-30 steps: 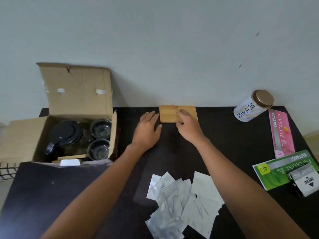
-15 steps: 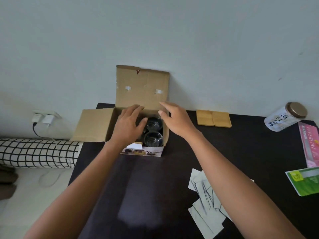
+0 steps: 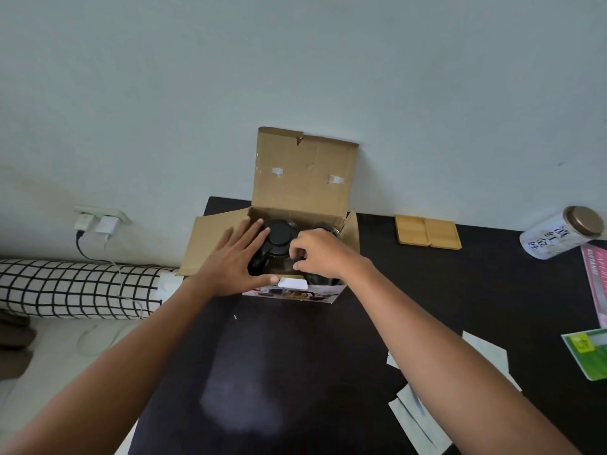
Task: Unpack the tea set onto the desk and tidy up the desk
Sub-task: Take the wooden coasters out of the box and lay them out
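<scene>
- Teapot (image 3: 279,239): dark, black-lidded, sitting low in the left half of the cardboard box (image 3: 305,178). Not yet lifted out.
- My left hand (image 3: 235,261): fingers straight and spread wide, laid over the teapot's left side and the box's near edge. I judge it is there to steady the box, or get beneath the pot on that flank.
- My right hand (image 3: 320,254): fingers curled inward at the pot's right side, just by the lid. Whether they have hold of anything I cannot tell; the knuckles hide the tips.
- Cup (image 3: 323,226): only a dark rim shows behind my right hand, in the box's right half.
- Box: back flap upright against the wall, left flap folded outward, so the top is open for lifting straight up.
- Two wooden coasters (image 3: 427,235): flat, side by side on the tabletop (image 3: 427,290), near the box's right.
- Tea canister (image 3: 563,236): lying tilted, far right.
- Pink packet (image 3: 596,284), green packet (image 3: 588,353), loose white sachets (image 3: 486,353): right and near side, awaiting tidying.
</scene>
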